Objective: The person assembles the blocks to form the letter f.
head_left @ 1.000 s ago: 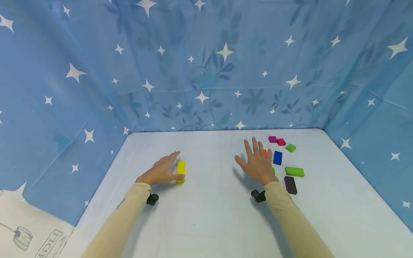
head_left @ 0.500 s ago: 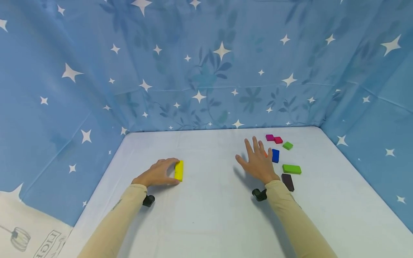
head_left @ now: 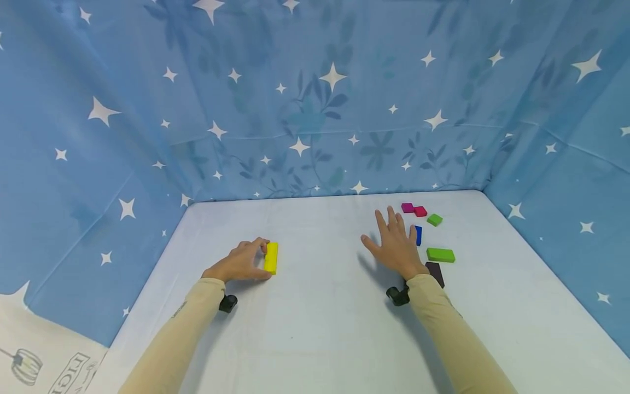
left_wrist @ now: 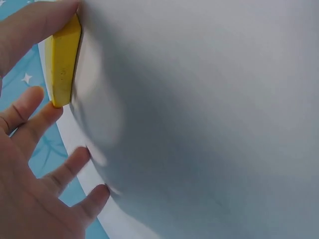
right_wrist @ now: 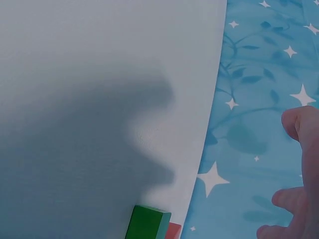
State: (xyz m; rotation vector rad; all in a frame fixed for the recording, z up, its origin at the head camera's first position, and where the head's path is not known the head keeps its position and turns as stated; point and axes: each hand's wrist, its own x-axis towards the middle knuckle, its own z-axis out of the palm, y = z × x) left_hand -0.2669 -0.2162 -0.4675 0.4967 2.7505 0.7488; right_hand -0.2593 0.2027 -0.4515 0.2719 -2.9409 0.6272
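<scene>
The left hand [head_left: 238,265] pinches a yellow block [head_left: 271,258] lengthwise, thumb at its near end and fingertips at its far end. Seen from the left wrist, the yellow block [left_wrist: 65,67] lies between the thumb [left_wrist: 35,25] and a fingertip, with the other fingers spread below. On the right, the right hand [head_left: 395,249] hovers above the table, fingers spread and holding nothing. Under it, a green block [right_wrist: 145,223] and a bit of an orange-red one [right_wrist: 173,231] show in the right wrist view; the hand hides them in the head view. A blue block [head_left: 418,235] is partly covered by its fingers.
Right of the right hand lie a long green block [head_left: 440,255] and a dark brown block [head_left: 435,273]. Farther back are a magenta block [head_left: 407,208], a red block [head_left: 420,211] and a small green block [head_left: 435,219]. Blue star-patterned curtains [head_left: 305,98] border the white table [head_left: 315,328].
The left thumb and fingers have come in from over the yellow block to its two ends and gripped it. The right hand stays nearly still, and the head view has shifted slightly.
</scene>
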